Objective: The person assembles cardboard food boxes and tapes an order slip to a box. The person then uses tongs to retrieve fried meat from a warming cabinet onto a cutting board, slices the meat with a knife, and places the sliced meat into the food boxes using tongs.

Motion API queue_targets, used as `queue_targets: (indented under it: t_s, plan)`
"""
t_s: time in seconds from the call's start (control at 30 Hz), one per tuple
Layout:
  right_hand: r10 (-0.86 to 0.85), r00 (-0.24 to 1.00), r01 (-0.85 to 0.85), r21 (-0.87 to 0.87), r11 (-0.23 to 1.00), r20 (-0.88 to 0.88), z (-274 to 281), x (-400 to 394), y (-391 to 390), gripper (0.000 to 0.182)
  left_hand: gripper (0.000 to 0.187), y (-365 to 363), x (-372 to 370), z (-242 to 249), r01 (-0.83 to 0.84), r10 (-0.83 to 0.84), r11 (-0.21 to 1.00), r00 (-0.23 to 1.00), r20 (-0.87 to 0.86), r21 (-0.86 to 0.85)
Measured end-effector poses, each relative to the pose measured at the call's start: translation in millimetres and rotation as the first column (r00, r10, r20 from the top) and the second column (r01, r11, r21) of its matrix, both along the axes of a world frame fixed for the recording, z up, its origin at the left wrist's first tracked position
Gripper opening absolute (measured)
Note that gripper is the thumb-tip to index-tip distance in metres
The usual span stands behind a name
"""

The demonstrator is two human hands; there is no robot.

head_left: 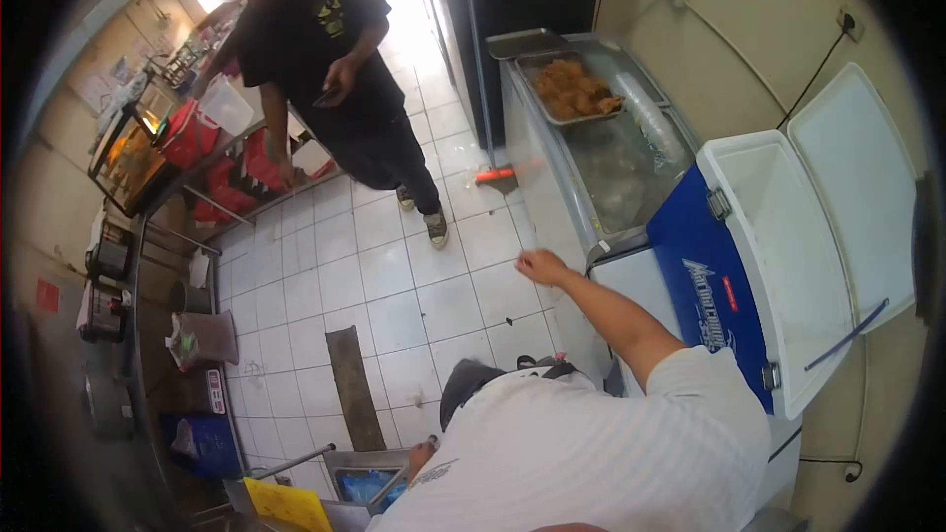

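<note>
Head view looks steeply down over the wearer's white-shirted shoulders onto a tiled kitchen floor. One hand of the wearer is clearly in sight: the right hand, at the end of a bare arm stretched forward and slightly left, hangs in the air with fingers loosely curled, gripping nothing, just beside the front edge of the chest freezer. Low near the chest a bit of the left hand peeks out above a metal tray; whether it is open or holding something cannot be told. One chest freezer stands along the right wall, and on its glass top sits one metal tray of fried chicken, with one empty tray just behind it. Nearer the wearer stands one blue and white cooler, its lid swung fully open against the wall, the white inside bare as far as shows. One other person in dark clothes stands well ahead on the tiles, one hand at the waist, the other down by red crates on a low shelf. Along the left runs one steel table with appliances. Between this table's edge and the freezer front lies a broad open strip of tiles, broken only by one dark mat and one orange brush by the freezer's foot.
</note>
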State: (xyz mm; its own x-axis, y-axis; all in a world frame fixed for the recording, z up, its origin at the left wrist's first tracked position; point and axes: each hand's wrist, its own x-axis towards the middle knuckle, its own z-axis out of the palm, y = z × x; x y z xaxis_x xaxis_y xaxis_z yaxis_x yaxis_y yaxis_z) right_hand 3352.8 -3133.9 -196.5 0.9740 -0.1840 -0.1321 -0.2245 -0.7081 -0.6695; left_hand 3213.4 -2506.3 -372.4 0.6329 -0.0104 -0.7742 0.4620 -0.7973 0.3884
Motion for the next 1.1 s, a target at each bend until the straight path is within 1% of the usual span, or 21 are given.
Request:
queue_targets:
  t_s: [0.13, 0.23, 0.27, 0.3, 0.33, 0.37, 0.4, 0.43, 0.47, 0.5, 0.53, 0.6, 0.63, 0.7, 0.8, 0.9, 0.93, 0.97, 1.0, 1.03, 1.1]
  plan:
    - [-0.241, 0.967, 0.229, 0.133, 0.964, 0.08, -5, 82, -36, 0.027, 0.036, -32, 80, 1, 0.203, -0.202, 0.979, 0.97, 0.134, 0.009]
    - [-0.372, 0.928, 0.364, 0.249, 0.897, -0.017, -32, 88, -30, 0.027, 0.038, -82, 192, -15, 0.491, -0.465, 0.871, 0.809, 0.359, 0.022]
    - [-0.396, 0.917, 0.396, 0.27, 0.878, -0.058, -40, 83, -29, 0.027, 0.036, -125, 236, 15, 0.416, -0.396, 0.909, 0.886, 0.242, -0.037]
    - [-0.399, 0.912, 0.409, 0.194, 0.891, -0.09, -60, 73, -24, 0.028, 0.032, -142, 297, -27, 0.831, -0.822, 0.526, 0.443, 0.357, 0.18]
    - [-0.392, 0.906, 0.421, 0.233, 0.877, -0.162, -69, 59, -22, 0.027, 0.03, -170, 345, -36, 0.89, -0.843, 0.392, 0.246, 0.479, 0.233]
    - [-0.375, 0.896, 0.434, 0.295, 0.851, -0.238, -85, 42, -6, 0.026, 0.029, -206, 384, -22, 0.771, -0.651, 0.636, 0.517, 0.555, 0.028]
    - [-0.403, 0.9, 0.435, 0.34, 0.834, -0.165, -101, 25, 8, 0.022, 0.032, -282, 414, 78, 0.611, -0.511, 0.775, 0.756, 0.41, -0.161]
    - [-0.432, 0.899, 0.425, 0.363, 0.829, -0.065, -112, 25, -4, 0.019, 0.033, -315, 454, 81, 0.623, -0.473, 0.746, 0.744, 0.471, -0.235]
    - [-0.622, 0.771, 0.601, 0.483, 0.637, -0.139, -119, 38, -26, 0.017, 0.031, -340, 499, 62, 0.676, -0.497, 0.69, 0.703, 0.508, -0.26]
    - [-0.753, 0.602, 0.731, 0.564, 0.385, -0.266, -125, 45, -36, 0.014, 0.03, -373, 534, 74, 0.73, -0.593, 0.67, 0.637, 0.493, -0.137]
    - [-0.769, 0.548, 0.769, 0.56, 0.308, -0.33, -110, 56, -43, 0.015, 0.03, -398, 564, 78, 0.684, -0.528, 0.67, 0.712, 0.464, -0.288]
    - [-0.793, 0.436, 0.822, 0.547, 0.157, -0.426, -48, 101, -69, 0.017, 0.026, -457, 612, 105, 0.646, -0.461, 0.685, 0.743, 0.486, -0.338]
    - [-0.777, 0.452, 0.82, 0.547, 0.17, -0.438, -59, 120, -79, 0.017, 0.025, -483, 631, 117, 0.494, -0.386, 0.755, 0.866, 0.318, -0.431]
    - [-0.738, 0.5, 0.811, 0.545, 0.214, -0.454, -91, 159, -107, 0.018, 0.024, -526, 660, 135, 0.48, -0.331, 0.731, 0.871, 0.363, -0.485]
    - [-0.64, 0.739, 0.673, 0.246, 0.697, -0.209, -144, 221, -144, 0.024, 0.026, -536, 688, 128, 0.44, -0.331, 0.777, 0.894, 0.302, -0.45]
    - [-0.608, 0.724, 0.689, 0.298, 0.66, -0.326, -149, 287, -195, 0.027, 0.034, -493, 698, 102, 0.334, -0.307, 0.886, 0.942, 0.135, -0.322]
    - [-0.606, 0.728, 0.686, 0.35, 0.638, -0.321, -148, 319, -220, 0.027, 0.04, -459, 707, 73, 0.613, -0.574, 0.778, 0.782, 0.243, -0.136]
    - [-0.547, 0.753, 0.658, 0.398, 0.639, -0.367, -159, 343, -242, 0.025, 0.042, -438, 702, 62, 0.61, -0.556, 0.792, 0.733, 0.392, -0.016]
    - [-0.529, 0.753, 0.658, 0.429, 0.619, -0.392, -150, 376, -263, 0.025, 0.039, -416, 706, 49, 0.445, -0.426, 0.882, 0.894, 0.14, -0.158]
    - [-0.503, 0.745, 0.666, 0.454, 0.592, -0.438, -144, 411, -277, 0.024, 0.036, -409, 709, 54, 0.133, -0.145, 0.98, 0.987, -0.076, -0.147]
    - [-0.449, 0.761, 0.645, 0.468, 0.605, -0.468, -123, 480, -293, 0.023, 0.032, -377, 712, 41, -0.089, 0.068, 0.984, 0.988, -0.137, -0.156]
